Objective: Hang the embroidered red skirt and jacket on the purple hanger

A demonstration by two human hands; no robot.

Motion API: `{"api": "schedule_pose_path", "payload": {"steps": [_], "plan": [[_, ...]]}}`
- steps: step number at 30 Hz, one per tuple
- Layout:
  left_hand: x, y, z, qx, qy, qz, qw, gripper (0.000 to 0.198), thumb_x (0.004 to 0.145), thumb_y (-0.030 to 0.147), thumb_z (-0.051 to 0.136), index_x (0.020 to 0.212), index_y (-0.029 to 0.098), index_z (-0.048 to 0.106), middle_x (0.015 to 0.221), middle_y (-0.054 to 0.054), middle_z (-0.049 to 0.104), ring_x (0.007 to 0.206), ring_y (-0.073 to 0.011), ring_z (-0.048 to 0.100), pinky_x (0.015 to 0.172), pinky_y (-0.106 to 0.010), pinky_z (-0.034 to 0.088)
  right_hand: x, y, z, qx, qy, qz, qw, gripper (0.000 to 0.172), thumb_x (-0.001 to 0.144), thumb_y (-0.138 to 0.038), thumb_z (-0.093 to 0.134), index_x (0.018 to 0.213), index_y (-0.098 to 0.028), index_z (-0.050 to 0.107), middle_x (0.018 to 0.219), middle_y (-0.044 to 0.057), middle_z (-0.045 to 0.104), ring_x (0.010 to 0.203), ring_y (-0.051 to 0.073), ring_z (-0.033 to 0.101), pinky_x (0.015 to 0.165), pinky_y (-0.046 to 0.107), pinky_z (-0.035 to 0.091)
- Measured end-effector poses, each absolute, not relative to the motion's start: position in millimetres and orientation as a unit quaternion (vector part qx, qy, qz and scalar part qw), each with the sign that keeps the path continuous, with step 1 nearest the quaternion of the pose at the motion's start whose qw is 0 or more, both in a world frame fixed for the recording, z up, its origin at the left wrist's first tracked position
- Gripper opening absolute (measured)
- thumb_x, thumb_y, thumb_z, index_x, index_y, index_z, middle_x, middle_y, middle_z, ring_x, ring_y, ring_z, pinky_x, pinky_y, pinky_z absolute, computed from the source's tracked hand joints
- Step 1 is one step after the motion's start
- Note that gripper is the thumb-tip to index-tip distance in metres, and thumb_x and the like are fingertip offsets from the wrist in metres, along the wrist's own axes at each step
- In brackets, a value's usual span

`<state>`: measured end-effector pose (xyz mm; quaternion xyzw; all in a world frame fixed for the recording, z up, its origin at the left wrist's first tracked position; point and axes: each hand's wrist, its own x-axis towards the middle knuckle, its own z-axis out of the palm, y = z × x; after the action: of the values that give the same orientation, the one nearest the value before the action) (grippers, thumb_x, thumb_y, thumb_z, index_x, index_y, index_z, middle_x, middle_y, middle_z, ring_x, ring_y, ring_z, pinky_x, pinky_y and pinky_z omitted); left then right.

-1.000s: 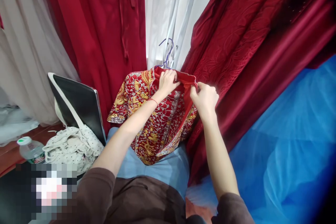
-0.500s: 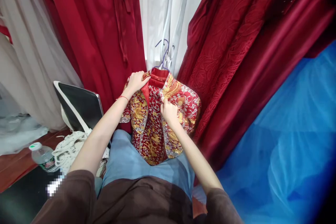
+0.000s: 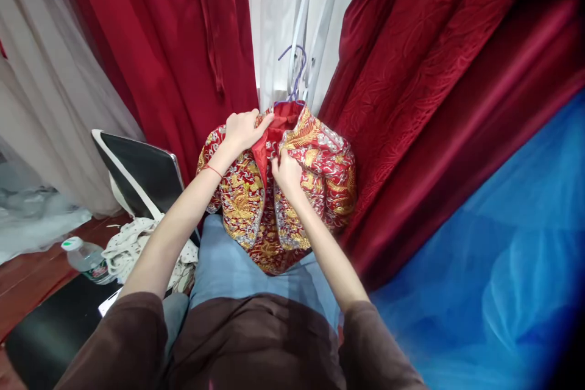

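A red jacket (image 3: 242,198) with gold and silver embroidery hangs open at the front, its lower part against my lap. Its collar sits around a purple hanger (image 3: 299,67), whose hook sticks up above the neck. My left hand (image 3: 247,129) grips the jacket at the shoulder beside the collar, thumb over the red lining. Lower down, my right hand (image 3: 287,172) is closed on the edge of the other front panel, below the collar. The hanger's arms are hidden inside the jacket.
Red curtain-like fabrics (image 3: 183,42) hang on both sides, with blue tulle (image 3: 479,268) at the right. On my left stand a black chair (image 3: 141,167), a plastic bottle (image 3: 86,259) and a white dotted cloth bag (image 3: 132,244). White straps (image 3: 315,30) hang behind the hanger.
The jacket and hanger have shifted slightly up and right in view. My right hand has drawn its front panel inward, and both sleeves show more fully.
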<state>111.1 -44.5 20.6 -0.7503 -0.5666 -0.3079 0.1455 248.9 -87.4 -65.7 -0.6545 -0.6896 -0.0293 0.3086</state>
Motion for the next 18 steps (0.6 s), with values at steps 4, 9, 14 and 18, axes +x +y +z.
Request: {"api": "schedule_pose_path", "payload": {"steps": [4,9,14,18], "plan": [[84.1,-43.2,13.3,-0.798,-0.467,-0.374,0.071,0.042,0.101,0.049,0.036,0.119,0.02,0.061,0.11,-0.009,0.072,0.103,-0.0257,0.066,0.088,-0.036,0.046,267.5,-82.1,-84.4,-0.618,-0.685,0.0,0.386,0.022,0.097,-0.033,0.044,0.101,-0.017,0.058,0.083,0.006,0.069,0.071,0.017,0.06,0.067,0.026,0.038],[72.9,-60.1,-93.9,-0.609,-0.462,-0.645,0.015,0.024,0.094,0.041,0.056,0.102,0.019,0.062,0.107,-0.009,0.066,0.104,-0.0213,0.061,0.099,-0.037,0.046,285.1,-100.4,-169.0,-0.548,-0.582,0.161,0.578,0.03,0.088,-0.05,0.057,0.077,-0.023,0.049,0.066,-0.003,0.05,0.062,0.014,0.045,0.066,0.027,0.036],[119.4,-84.5,-279.0,-0.214,-0.55,-0.607,-0.533,0.022,0.088,0.034,0.066,0.075,0.019,0.058,0.086,-0.002,0.06,0.087,-0.0136,0.06,0.091,-0.024,0.048,266.1,-124.8,-299.3,-0.551,-0.382,0.405,0.621,0.041,0.075,-0.052,0.071,0.059,-0.025,0.044,0.058,-0.004,0.042,0.059,0.014,0.038,0.062,0.029,0.035],[134.8,-94.9,-367.2,-0.07,-0.552,-0.503,-0.662,0.029,0.095,0.04,0.055,0.084,0.014,0.061,0.091,-0.012,0.065,0.082,-0.0182,0.067,0.079,-0.031,0.056,254.7,-123.3,-359.0,-0.536,-0.264,0.52,0.61,0.042,0.064,-0.057,0.078,0.066,-0.025,0.051,0.059,-0.003,0.055,0.056,0.017,0.053,0.054,0.03,0.041]]}}
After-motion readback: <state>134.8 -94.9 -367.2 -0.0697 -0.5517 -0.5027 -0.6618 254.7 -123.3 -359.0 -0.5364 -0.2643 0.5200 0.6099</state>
